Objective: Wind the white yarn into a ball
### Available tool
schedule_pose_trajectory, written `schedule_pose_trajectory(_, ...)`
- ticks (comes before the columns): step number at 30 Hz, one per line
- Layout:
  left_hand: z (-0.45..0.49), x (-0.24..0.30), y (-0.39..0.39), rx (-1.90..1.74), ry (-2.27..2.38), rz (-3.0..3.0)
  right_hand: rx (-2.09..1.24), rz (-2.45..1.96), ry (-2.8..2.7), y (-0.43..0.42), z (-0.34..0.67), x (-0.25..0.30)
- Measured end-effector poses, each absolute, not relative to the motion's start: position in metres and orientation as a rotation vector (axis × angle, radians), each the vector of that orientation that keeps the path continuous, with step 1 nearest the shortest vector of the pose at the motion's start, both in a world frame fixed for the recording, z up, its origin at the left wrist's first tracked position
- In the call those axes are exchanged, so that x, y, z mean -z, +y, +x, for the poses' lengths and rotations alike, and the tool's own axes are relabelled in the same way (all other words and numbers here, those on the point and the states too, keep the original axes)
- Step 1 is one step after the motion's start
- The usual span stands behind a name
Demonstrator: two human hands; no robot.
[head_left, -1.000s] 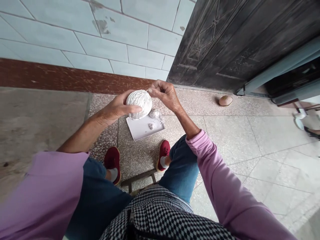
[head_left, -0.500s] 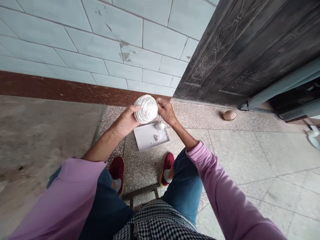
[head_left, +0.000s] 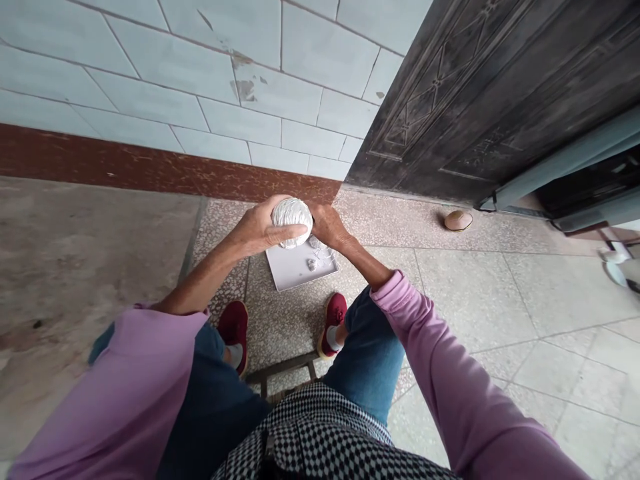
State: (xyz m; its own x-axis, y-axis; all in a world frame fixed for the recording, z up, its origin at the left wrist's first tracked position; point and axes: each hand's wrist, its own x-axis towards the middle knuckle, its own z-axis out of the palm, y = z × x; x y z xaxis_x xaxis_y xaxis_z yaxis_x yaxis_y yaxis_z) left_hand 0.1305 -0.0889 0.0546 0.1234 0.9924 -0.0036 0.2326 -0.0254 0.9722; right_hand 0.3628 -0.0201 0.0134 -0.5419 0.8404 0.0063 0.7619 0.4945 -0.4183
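Observation:
A ball of shiny white yarn [head_left: 291, 215] is in my left hand [head_left: 259, 228], whose thumb lies across the front and whose fingers wrap around the far side. Close against the ball's right side is my right hand [head_left: 326, 225], its fingers curled. Their tips are hidden at the ball's edge, so what they pinch cannot be made out. Below both hands a shallow white tray [head_left: 287, 271] rests on the floor. Small tangled white yarn [head_left: 320, 252] and a little white bundle [head_left: 313, 265] lie in the tray's right part.
My red shoes [head_left: 233, 333] stand on the speckled floor near the tray. A tiled wall [head_left: 200, 73] with a brown base strip rises ahead. To the right are a dark carved door [head_left: 450, 100] and a round tan object [head_left: 458, 221] on the floor.
My left hand has turned the ball, bringing the thumb across its front. My right hand has rolled over, back of the hand up, beside it. The view has shifted slightly.

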Motion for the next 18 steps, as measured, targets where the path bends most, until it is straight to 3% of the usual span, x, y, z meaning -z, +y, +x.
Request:
schedule_pose_trajectory(8,0.144,-0.058,-0.084,-1.166,0.997,0.881,-0.488,-1.495,-2.529,-0.025,0.342,-0.034)
schedule_pose_trajectory(15,0.130,-0.063,-0.073,-1.393,1.071,0.781,-0.638,-1.310,-2.658,-0.065,0.330,-0.035)
schedule_pose_trajectory(18,0.125,-0.059,-0.067,-1.450,1.309,0.914,-0.715,-1.237,-2.658,-0.079,0.328,-0.042)
